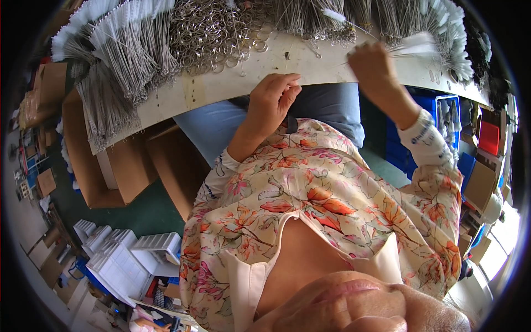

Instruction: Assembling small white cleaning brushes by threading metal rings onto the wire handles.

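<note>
Head view, looking down over the person's chest to a cream-coloured work surface [232,83] that curves across the top of the frame. The right hand [371,62] rests at the far edge of the surface, its grip closed on a fanned bundle of thin wire-stemmed brushes with white bristle tips [412,45]; the bundle spreads out to the right of the fist. The left hand [272,99] lies at the near edge of the surface, fingers curled loosely inward; whether anything sits inside its grip cannot be told. Just beyond the left hand lies a heap of small silver metal rings [213,30], some scattered loose toward the surface edge. To the left of the heap, rows of twisted-wire brushes with white tips [119,52] overhang the surface. More wire brushes are stacked along the back edge near the right hand. Both forearms wear the sleeves of a floral-patterned blouse [315,193]. Brown cardboard boxes [91,160] stand on the floor below the surface, with white plastic trays [124,257] nearer the lower left.
</note>
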Demonstrator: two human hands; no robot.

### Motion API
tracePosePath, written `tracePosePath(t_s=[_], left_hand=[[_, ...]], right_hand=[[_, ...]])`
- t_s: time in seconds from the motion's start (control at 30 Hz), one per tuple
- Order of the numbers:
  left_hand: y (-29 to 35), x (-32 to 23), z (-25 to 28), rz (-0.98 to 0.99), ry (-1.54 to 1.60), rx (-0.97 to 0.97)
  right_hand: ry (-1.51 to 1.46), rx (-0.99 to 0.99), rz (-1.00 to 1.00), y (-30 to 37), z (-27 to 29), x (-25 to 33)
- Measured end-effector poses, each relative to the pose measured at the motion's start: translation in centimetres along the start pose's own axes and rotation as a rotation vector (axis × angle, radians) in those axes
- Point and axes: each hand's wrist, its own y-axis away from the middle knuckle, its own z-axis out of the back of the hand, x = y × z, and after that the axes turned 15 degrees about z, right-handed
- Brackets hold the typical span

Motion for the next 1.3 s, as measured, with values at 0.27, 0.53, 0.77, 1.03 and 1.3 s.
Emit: tracePosePath(t_s=[0.27,0.53,0.77,1.03,1.3], left_hand=[[0.5,-2.3,1.3,0.063,0.031,-0.121],[-1.1,-4.2,2.9,-0.094,-0.017,-0.081],[-1.1,-4.4,3.4,-0.272,-0.190,0.034],[-4.0,-0.9,3.3,-0.307,-0.433,0.009],[-8.2,2.3,4.3,-0.172,-0.878,-0.009]], right_hand=[[-1.588,-0.378,0.229,-0.3,-1.1,4.4],[-2.223,-0.256,0.488,-0.3,1.2,3.9],[-2.423,-0.158,0.478,0.4,0.8,4.1],[-1.450,-0.433,0.228,1.2,-0.4,0.4],[-1.176,-0.845,-0.036,-1.2,-4.3,2.7]])
